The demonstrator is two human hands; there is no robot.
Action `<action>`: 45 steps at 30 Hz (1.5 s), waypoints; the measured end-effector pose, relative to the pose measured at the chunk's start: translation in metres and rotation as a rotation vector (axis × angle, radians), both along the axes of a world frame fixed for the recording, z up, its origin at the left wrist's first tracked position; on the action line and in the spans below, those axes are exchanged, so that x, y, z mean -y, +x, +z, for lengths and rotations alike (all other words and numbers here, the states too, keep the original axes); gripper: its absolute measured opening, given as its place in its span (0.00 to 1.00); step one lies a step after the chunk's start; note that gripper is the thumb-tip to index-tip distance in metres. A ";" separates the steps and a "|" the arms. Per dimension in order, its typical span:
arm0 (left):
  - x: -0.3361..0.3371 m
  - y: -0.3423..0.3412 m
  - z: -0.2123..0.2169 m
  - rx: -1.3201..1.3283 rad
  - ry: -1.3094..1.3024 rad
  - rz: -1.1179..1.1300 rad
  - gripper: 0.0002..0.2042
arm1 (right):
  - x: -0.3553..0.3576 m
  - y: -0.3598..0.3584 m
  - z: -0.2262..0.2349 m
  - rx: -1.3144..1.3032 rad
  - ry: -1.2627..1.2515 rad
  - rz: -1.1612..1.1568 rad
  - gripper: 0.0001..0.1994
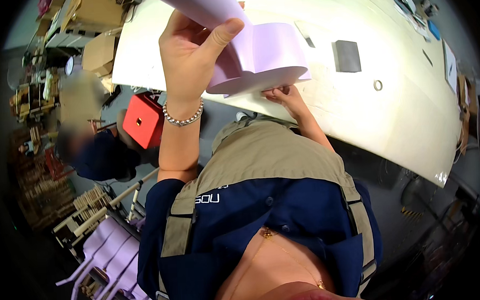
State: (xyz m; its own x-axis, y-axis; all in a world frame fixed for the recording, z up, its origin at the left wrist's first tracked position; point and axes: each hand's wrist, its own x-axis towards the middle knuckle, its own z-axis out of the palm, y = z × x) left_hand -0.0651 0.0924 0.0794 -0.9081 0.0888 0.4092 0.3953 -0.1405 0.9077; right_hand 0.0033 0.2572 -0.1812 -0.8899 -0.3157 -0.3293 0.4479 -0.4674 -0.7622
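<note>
A smooth lilac curved piece (279,44), with a rounded lobe and a long upright part, stands tilted over the near edge of the white table. My left hand (191,52) is closed round its upright part, thumb in front and the other fingers partly hidden behind. Just under the lower edge of the lobe is my right hand (286,97), its fingers curled together. What those fingers hold, if anything, is hidden, and I cannot tell whether they touch the lilac piece.
On the white table (380,126) lie a dark grey block (347,56), a tape ring (378,85) and a thin flat tool (304,33). A red stool (143,121) stands left of the table, near another person (101,152). More lilac pieces (110,254) hang on a rack at lower left.
</note>
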 end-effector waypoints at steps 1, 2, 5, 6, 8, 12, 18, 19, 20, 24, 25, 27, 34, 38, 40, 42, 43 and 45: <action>-0.004 0.000 0.000 0.015 -0.010 -0.004 0.14 | 0.000 0.004 0.003 0.024 -0.013 -0.029 0.17; -0.008 -0.001 0.000 0.030 -0.020 -0.012 0.15 | -0.003 0.007 0.007 0.052 0.036 -0.029 0.18; -0.006 -0.007 -0.010 -0.009 -0.027 0.017 0.12 | -0.024 0.016 0.024 0.112 0.223 -0.088 0.17; -0.003 -0.011 -0.014 -0.018 -0.020 0.031 0.13 | -0.036 0.019 0.025 0.065 0.291 -0.196 0.15; -0.003 -0.011 -0.017 -0.087 0.035 0.063 0.13 | -0.064 0.025 0.026 -0.024 0.449 -0.396 0.13; -0.007 -0.009 -0.025 -0.178 0.067 0.104 0.13 | -0.137 0.040 0.012 -0.006 1.057 -0.962 0.07; -0.001 -0.011 -0.046 -0.158 -0.021 0.133 0.10 | -0.232 0.037 -0.015 -0.053 1.876 -0.995 0.14; -0.001 -0.011 -0.045 -0.160 -0.035 0.125 0.11 | -0.233 0.034 -0.009 0.010 1.946 -0.906 0.14; -0.004 -0.009 -0.044 -0.163 -0.038 0.105 0.12 | -0.239 0.034 -0.013 0.083 1.993 -0.836 0.12; -0.003 -0.004 -0.046 -0.174 -0.054 0.062 0.14 | -0.240 0.026 -0.013 0.055 1.972 -0.891 0.10; -0.003 -0.002 -0.046 -0.183 -0.062 0.068 0.15 | -0.238 0.024 -0.009 0.032 1.887 -0.949 0.09; -0.002 0.001 -0.046 -0.203 -0.069 0.080 0.15 | -0.229 0.021 0.002 -0.050 1.687 -1.022 0.10; -0.001 -0.002 -0.028 -0.285 -0.065 0.222 0.15 | -0.114 0.004 0.108 -0.382 0.521 -0.799 0.06; 0.009 -0.023 -0.009 -0.227 0.091 -0.133 0.17 | -0.059 -0.009 0.170 -0.607 0.307 -0.489 0.05; 0.007 -0.023 -0.001 -0.119 0.018 -0.167 0.13 | -0.041 -0.020 0.192 -0.773 0.326 -0.463 0.04; 0.013 -0.027 -0.004 -0.118 -0.129 -0.125 0.11 | -0.028 -0.031 0.206 -0.900 0.437 -0.460 0.04; 0.006 -0.024 -0.001 -0.156 -0.119 -0.124 0.08 | -0.022 -0.035 0.209 -0.951 0.457 -0.465 0.05; 0.005 -0.027 -0.005 -0.199 -0.147 -0.173 0.10 | -0.014 -0.041 0.219 -1.043 0.515 -0.478 0.05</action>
State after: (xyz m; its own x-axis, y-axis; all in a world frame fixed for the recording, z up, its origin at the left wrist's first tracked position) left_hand -0.0921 0.0870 0.0745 -0.7779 0.3062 0.5488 0.5489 -0.0941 0.8306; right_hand -0.0378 0.2709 0.0376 -0.7901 0.0653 0.6095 -0.6082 0.0402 -0.7927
